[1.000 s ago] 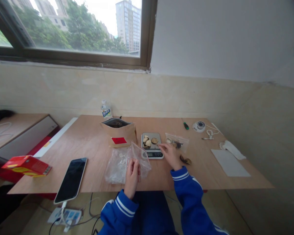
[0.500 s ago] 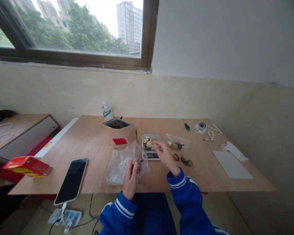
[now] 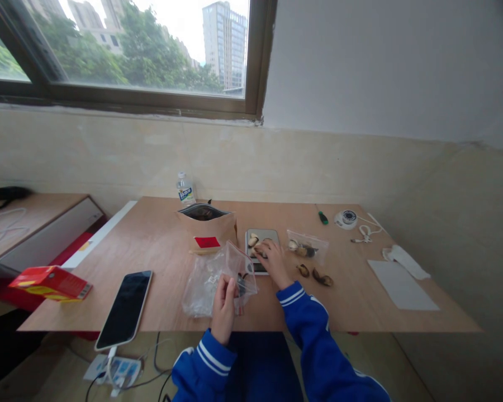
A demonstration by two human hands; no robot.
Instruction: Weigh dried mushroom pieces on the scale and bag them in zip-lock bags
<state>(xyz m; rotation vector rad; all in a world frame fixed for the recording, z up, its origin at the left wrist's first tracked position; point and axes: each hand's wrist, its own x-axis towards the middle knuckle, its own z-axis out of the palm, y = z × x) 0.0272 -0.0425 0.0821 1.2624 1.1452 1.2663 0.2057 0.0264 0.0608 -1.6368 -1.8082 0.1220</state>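
Note:
My left hand (image 3: 224, 304) is closed on the edge of a clear plastic zip bag (image 3: 199, 287), which lies on the table with its mouth raised to the right; something small and dark shows through beside the fingers. My right hand (image 3: 272, 259) is over a small silver kitchen scale (image 3: 261, 233), its fingers bent down around a piece among pale and brown dried mushrooms (image 3: 254, 240). The fingers and palm hide part of the pile and the scale's display. A brown paper pouch (image 3: 207, 229) with a red label stands open behind the zip bag.
Right of the scale lie a zip bag of mushrooms (image 3: 305, 245) and loose dark pieces (image 3: 322, 277). Further right are a green screwdriver (image 3: 322, 218), a white camera (image 3: 346, 219) and white paper (image 3: 402, 285). Leftward are a phone (image 3: 124, 310), red box (image 3: 51, 283) and bottle (image 3: 185, 190).
My right hand has moved down and slightly left, from a raised pinch at the scale's right edge onto the mushrooms there. My left hand keeps holding the zip bag.

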